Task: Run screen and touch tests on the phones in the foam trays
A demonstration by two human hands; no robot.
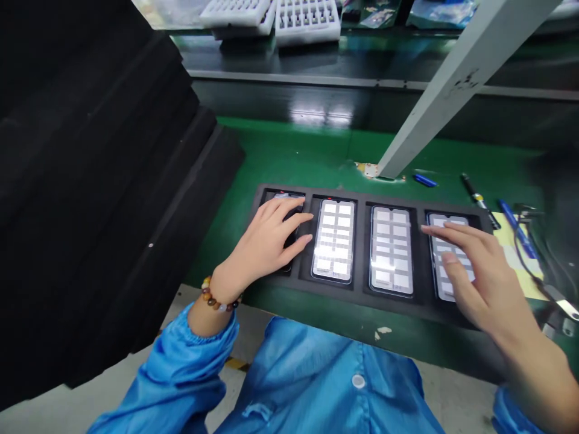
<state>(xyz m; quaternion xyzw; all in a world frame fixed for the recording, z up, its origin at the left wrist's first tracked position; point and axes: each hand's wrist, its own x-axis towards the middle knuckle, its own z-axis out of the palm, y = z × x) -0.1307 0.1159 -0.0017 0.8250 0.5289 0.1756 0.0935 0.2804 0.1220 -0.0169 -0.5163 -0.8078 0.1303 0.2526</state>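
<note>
A black foam tray point(362, 292) lies on the green bench, with several smartphones set in its slots. Over the leftmost phone point(283, 194) rests my left hand point(271, 238), fingers spread, hiding most of it; whether it touches the screen I cannot tell. The second phone point(335, 238) and the third phone point(391, 250) show lit screens with rows of pale blocks. At the right end, my right hand point(482, 265) hovers above the fourth phone point(446, 259), fingers extended and thumb apart. Neither hand appears to hold anything.
Black foam trays point(136, 181) are stacked high at the left. A grey metal post point(438, 102) rises behind the tray. Right of it lie a blue pen cap point(425, 180), a black marker point(480, 201), a blue pen point(518, 229), yellow paper point(509, 250) and a cable point(536, 274). White trays point(307, 30) stand behind.
</note>
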